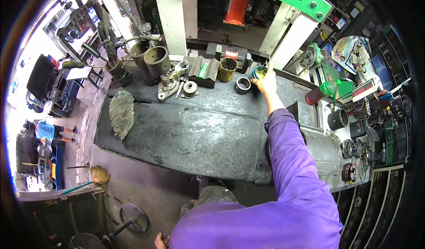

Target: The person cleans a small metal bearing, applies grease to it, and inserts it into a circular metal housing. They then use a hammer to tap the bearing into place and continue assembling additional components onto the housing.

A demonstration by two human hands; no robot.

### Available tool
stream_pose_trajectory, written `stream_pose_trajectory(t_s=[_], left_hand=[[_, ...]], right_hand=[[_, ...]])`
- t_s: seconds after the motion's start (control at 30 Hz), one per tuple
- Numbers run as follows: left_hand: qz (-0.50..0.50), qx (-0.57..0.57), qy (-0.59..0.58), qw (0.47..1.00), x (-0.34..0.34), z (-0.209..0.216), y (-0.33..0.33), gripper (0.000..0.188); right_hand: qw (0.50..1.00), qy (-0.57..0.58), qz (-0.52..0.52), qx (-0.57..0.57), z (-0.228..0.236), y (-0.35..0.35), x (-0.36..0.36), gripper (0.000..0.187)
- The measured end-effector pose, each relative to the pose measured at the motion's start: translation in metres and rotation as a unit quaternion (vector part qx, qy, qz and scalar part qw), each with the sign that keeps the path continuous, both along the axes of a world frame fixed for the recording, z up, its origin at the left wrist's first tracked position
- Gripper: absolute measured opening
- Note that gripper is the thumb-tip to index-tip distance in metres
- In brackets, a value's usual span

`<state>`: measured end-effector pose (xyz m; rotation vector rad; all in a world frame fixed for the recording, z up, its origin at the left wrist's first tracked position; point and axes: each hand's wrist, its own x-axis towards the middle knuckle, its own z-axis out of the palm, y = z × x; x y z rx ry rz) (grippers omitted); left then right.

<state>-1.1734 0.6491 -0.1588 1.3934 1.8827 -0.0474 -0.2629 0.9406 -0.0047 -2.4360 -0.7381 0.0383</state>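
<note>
At the back of the dark metal workbench [190, 127], my right hand [267, 86] reaches out with its thumb and fingers around a small blue tin [256, 73]. Something yellow-green shows inside the tin's top. Just left of it stands a short metal ring [242, 86], and beyond that a grimy yellow can [227, 69]. My left hand [161, 241] hangs low beside my body, well away from the bench. Its fingers look curled, with a dark bit between them that is too small to name.
A gear [190, 89], a metal housing [171, 82] and two tall cylinders [157, 56] stand at the back left. A crumpled plastic bag [121, 114] lies on the left end. Right of my arm are a red-liquid bottle [322, 92] and a dark cylinder [338, 119]. A green-and-white press frame [283, 41] rises behind.
</note>
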Motion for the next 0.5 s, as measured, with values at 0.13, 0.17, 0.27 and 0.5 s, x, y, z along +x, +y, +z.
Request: stream_pose_trajectory(t_s=[0.13,0.17,0.27,0.5], left_hand=[[0.438,-0.045,-0.269,0.857,0.025,0.017,0.059,0.028],[0.44,-0.02,-0.265,0.858,0.031,0.02,0.068,0.026],[0.449,0.003,-0.282,0.848,0.045,0.024,0.073,0.024],[0.253,-0.091,-0.268,0.925,0.019,-0.028,0.031,0.021]], right_hand=[[0.997,-0.036,-0.005,0.068,0.004,-0.008,-0.019,0.119],[0.994,-0.071,-0.008,0.085,0.007,-0.014,-0.03,0.117],[0.974,-0.162,-0.038,0.153,0.025,-0.034,-0.076,0.114],[0.953,0.043,0.038,0.298,0.054,-0.111,-0.244,0.114]])
